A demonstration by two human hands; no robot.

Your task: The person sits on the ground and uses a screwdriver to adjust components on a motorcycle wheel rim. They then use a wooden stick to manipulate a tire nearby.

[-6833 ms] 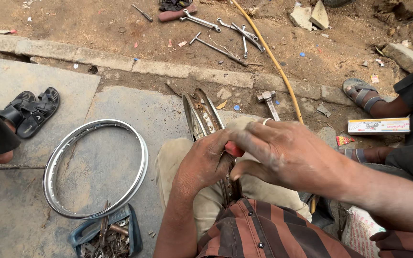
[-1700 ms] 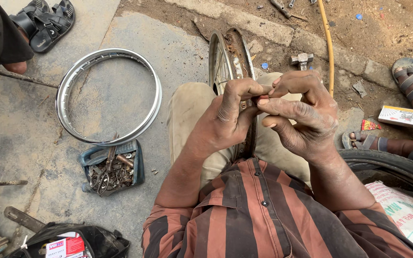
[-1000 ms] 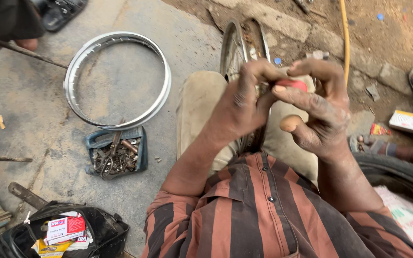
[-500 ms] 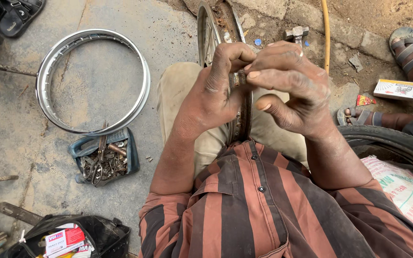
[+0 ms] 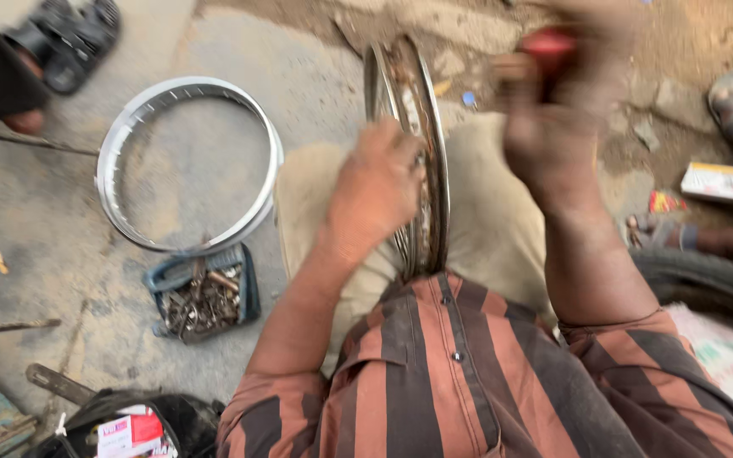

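The right hand (image 5: 553, 127) has lifted away from the upright wheel rim (image 5: 422, 153), blurred, gripping a red-handled tool (image 5: 549, 49), while the left hand (image 5: 375, 182) stays clasped on the rim between the knees, so work there pauses.

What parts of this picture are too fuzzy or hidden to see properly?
Head view, the only one:
- Right hand: motion-blurred, so its grip on the red-handled tool and the tool's tip are unclear.
- Left hand: its fingers are hidden against the upright wheel rim.
- Small metal parts in the blue tray: too small to identify.
- Black bag: cut off by the bottom edge.
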